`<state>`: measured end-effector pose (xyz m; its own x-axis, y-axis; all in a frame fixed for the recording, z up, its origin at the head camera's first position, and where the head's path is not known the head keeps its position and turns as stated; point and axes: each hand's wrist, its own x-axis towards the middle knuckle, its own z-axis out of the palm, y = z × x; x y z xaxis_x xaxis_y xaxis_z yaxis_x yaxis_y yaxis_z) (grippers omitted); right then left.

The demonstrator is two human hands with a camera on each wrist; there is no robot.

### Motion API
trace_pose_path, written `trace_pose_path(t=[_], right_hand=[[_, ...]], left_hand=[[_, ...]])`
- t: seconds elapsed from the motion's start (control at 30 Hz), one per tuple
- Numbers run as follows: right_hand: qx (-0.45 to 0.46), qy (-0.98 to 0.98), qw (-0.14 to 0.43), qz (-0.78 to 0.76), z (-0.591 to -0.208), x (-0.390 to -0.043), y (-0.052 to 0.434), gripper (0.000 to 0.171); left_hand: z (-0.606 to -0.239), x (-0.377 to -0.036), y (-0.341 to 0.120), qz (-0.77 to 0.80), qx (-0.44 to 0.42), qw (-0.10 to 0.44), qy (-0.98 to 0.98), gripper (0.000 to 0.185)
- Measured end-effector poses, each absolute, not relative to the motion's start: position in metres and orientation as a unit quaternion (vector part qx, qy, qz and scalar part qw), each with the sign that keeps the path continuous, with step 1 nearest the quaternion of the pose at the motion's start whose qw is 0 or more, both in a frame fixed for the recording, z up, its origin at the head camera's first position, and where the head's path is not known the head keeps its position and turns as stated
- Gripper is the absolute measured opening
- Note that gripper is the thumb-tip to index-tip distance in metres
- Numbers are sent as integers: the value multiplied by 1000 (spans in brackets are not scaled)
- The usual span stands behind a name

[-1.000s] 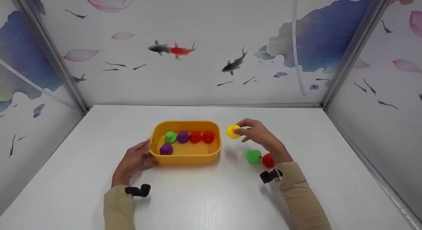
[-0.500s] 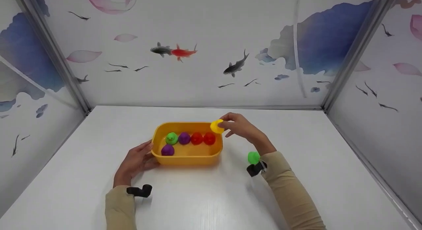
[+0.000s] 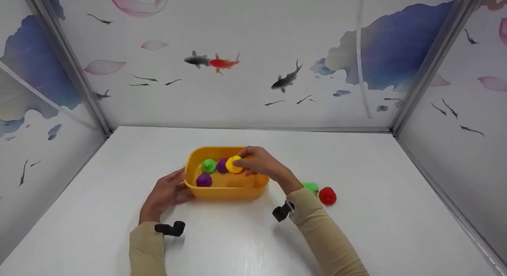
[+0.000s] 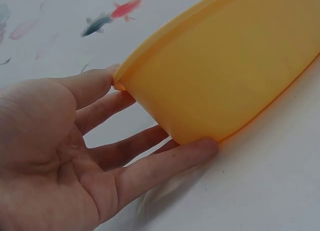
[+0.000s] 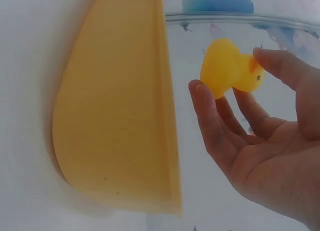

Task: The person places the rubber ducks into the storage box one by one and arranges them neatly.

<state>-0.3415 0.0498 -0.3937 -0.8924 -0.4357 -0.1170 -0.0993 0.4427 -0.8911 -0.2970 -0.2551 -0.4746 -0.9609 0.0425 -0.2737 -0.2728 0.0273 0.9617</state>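
My right hand [image 3: 240,162] pinches a yellow rubber duck [image 3: 233,164] between thumb and fingers and holds it over the middle of a yellow tub [image 3: 222,193]. In the right wrist view the yellow duck [image 5: 222,61] sits at the tips of my right hand [image 5: 231,76], beside the tub [image 5: 115,116]. A green duck [image 3: 208,165] and two purple ducks [image 3: 204,179] lie in the tub; my hand hides the rest of it. My left hand [image 3: 179,185] rests with straight fingers against the tub's left end. The left wrist view shows my left hand [image 4: 125,136] touching the tub wall [image 4: 225,66].
A green duck [image 3: 311,186] and a red duck [image 3: 327,195] stand on the white table [image 3: 356,236] right of the tub, behind my right forearm. Painted panels wall in the table at the back and on both sides.
My right hand has carried the yellow duck leftward from the table's right part to above the tub. The red duck on the table is uncovered again. My left hand has stayed put.
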Motion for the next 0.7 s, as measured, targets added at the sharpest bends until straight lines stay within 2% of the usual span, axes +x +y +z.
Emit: trace_pose_path(t=[0.2,0.4,0.7], right_hand=[[-166,834,158,-502,-409,-340,36,31],[-147,847,162,-485,-417,-341,25,32],[-107,857,182,-470,-422,-343,7,24]], left_hand=[[-474,-298,-255,695,-83,111,706,61],[-476,-298,-255,701,-90,111,698,61],[-477,-299,-254,687,-85,114,712,63]])
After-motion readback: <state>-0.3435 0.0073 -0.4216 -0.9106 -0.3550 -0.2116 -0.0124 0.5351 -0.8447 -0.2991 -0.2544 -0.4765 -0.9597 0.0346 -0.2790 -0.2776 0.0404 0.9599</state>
